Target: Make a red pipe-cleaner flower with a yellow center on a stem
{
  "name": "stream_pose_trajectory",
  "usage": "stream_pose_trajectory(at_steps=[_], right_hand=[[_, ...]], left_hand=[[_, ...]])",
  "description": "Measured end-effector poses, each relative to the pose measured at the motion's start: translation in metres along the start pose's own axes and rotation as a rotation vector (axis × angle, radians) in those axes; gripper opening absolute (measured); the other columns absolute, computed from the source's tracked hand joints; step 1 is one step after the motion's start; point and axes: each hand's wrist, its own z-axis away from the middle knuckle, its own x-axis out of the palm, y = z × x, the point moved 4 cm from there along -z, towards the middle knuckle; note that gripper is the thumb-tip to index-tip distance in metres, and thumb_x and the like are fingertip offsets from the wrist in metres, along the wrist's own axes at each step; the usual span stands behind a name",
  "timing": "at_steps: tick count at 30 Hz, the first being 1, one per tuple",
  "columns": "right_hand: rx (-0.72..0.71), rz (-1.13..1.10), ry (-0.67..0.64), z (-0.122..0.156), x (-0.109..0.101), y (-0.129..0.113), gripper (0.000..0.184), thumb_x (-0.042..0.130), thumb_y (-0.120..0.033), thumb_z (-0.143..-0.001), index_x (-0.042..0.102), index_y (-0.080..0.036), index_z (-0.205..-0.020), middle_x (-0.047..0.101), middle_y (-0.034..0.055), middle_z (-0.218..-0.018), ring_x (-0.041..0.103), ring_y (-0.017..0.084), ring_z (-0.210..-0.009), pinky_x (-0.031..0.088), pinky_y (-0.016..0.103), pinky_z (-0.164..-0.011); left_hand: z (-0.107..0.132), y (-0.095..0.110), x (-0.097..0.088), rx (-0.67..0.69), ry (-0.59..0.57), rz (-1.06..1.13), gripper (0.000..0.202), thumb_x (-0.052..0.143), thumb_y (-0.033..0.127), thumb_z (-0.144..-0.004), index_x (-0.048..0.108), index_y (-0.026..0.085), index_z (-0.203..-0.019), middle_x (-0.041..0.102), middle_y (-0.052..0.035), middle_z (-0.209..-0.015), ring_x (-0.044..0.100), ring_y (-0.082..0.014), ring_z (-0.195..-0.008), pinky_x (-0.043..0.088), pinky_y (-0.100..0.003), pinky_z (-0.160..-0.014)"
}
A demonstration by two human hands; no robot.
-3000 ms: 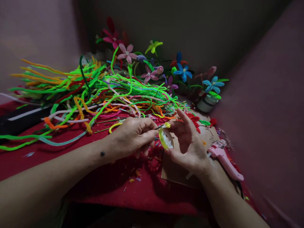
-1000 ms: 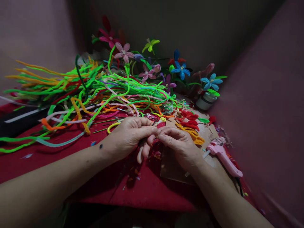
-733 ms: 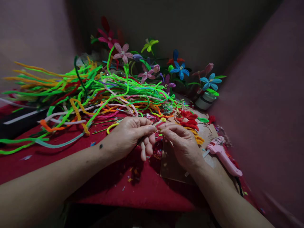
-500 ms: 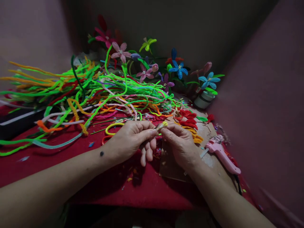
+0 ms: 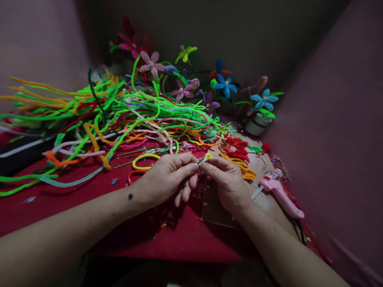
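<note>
Between my hands is a small bunch of yellow-tipped flower stamens (image 5: 207,157) on thin stems. My left hand (image 5: 173,174) pinches the stems between thumb and forefinger, its other fingers loosely curled below. From the other side, my right hand (image 5: 226,177) closes thumb and fingertips on the bunch, just under the yellow tips. Just behind my left wrist lie scissors with a yellow and a red handle loop (image 5: 145,162); the blades are hidden. Below my right hand is a flat brown board (image 5: 218,213).
A large heap of pipe cleaners (image 5: 119,103), mostly green, spreads across the red cloth (image 5: 167,247). Finished pipe-cleaner flowers (image 5: 226,85) stand behind it, one by a small jar (image 5: 257,124). At right are red petals (image 5: 237,149), orange loops (image 5: 243,167) and a pink glue gun (image 5: 283,195).
My right fingertips have shifted slightly left along the bunch, and more of the yellow tips and stems shows. Both hands stay together in nearly the same place.
</note>
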Motion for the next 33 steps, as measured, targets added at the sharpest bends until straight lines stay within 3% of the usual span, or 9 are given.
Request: stream_pose_trajectory(at_steps=[4,9,15,19,28,30,33], right_hand=[[0.014,-0.049,-0.055,0.000,0.002,0.001,0.008,0.073,-0.023,-0.066,0.073,-0.022,-0.073,0.066,-0.0023,-0.068,0.057,0.013,-0.065,0.046,0.029,-0.067],[0.056,-0.142,-0.141,0.000,0.004,0.006,0.011,0.072,-0.022,-0.067,0.073,-0.021,-0.078,0.065,-0.0009,-0.067,0.057,0.015,-0.065,0.045,0.030,-0.066],[-0.036,-0.148,-0.073,-0.001,0.003,0.007,0.010,0.073,-0.022,-0.067,0.073,-0.023,-0.077,0.067,0.0004,-0.082,0.058,0.016,-0.076,0.046,0.031,-0.074],[-0.039,-0.173,-0.072,-0.002,0.003,0.007,0.011,0.073,-0.022,-0.067,0.073,-0.024,-0.078,0.066,-0.0008,-0.081,0.058,0.014,-0.075,0.045,0.032,-0.077],[0.002,-0.279,-0.110,0.000,0.008,0.007,0.006,0.071,-0.017,-0.067,0.071,-0.020,-0.072,0.063,-0.0024,-0.067,0.053,0.011,-0.062,0.044,0.026,-0.062],[0.017,-0.310,-0.116,0.001,0.010,0.008,0.005,0.070,-0.016,-0.068,0.071,-0.019,-0.073,0.064,-0.0026,-0.067,0.053,0.010,-0.060,0.044,0.023,-0.059],[0.047,-0.356,-0.087,0.001,0.012,0.009,0.006,0.071,-0.016,-0.068,0.072,-0.018,-0.073,0.067,-0.0029,-0.068,0.055,0.008,-0.060,0.044,0.021,-0.058]], left_hand=[[-0.001,0.003,-0.002,0.020,0.020,0.001,0.021,0.048,0.026,-0.087,0.050,0.015,-0.069,0.051,0.0062,-0.044,0.045,-0.0052,-0.032,0.037,-0.014,-0.034],[-0.003,-0.001,-0.002,0.011,-0.070,0.061,0.027,0.046,0.026,-0.088,0.054,0.013,-0.066,0.052,0.0034,-0.045,0.043,-0.0042,-0.034,0.032,-0.014,-0.035],[-0.004,0.003,-0.001,0.066,-0.055,0.087,0.030,0.048,0.026,-0.089,0.054,0.012,-0.064,0.051,0.0046,-0.050,0.033,-0.0008,-0.038,0.023,-0.013,-0.038],[-0.003,0.006,0.001,0.073,-0.056,0.083,0.029,0.047,0.026,-0.089,0.052,0.013,-0.064,0.051,0.0053,-0.050,0.032,-0.0014,-0.037,0.022,-0.014,-0.037],[-0.002,0.007,-0.003,0.039,-0.094,-0.051,0.032,0.043,0.027,-0.090,0.054,0.011,-0.064,0.045,0.0059,-0.044,0.032,-0.0026,-0.036,0.023,-0.017,-0.039],[-0.003,0.006,-0.002,0.038,-0.075,-0.100,0.030,0.043,0.027,-0.090,0.052,0.012,-0.066,0.047,0.0051,-0.048,0.034,-0.0029,-0.037,0.025,-0.017,-0.039],[-0.002,0.006,-0.003,0.145,0.086,-0.196,0.015,0.046,0.027,-0.087,0.050,0.014,-0.080,0.054,0.0039,-0.061,0.041,-0.0047,-0.042,0.030,-0.018,-0.041]])
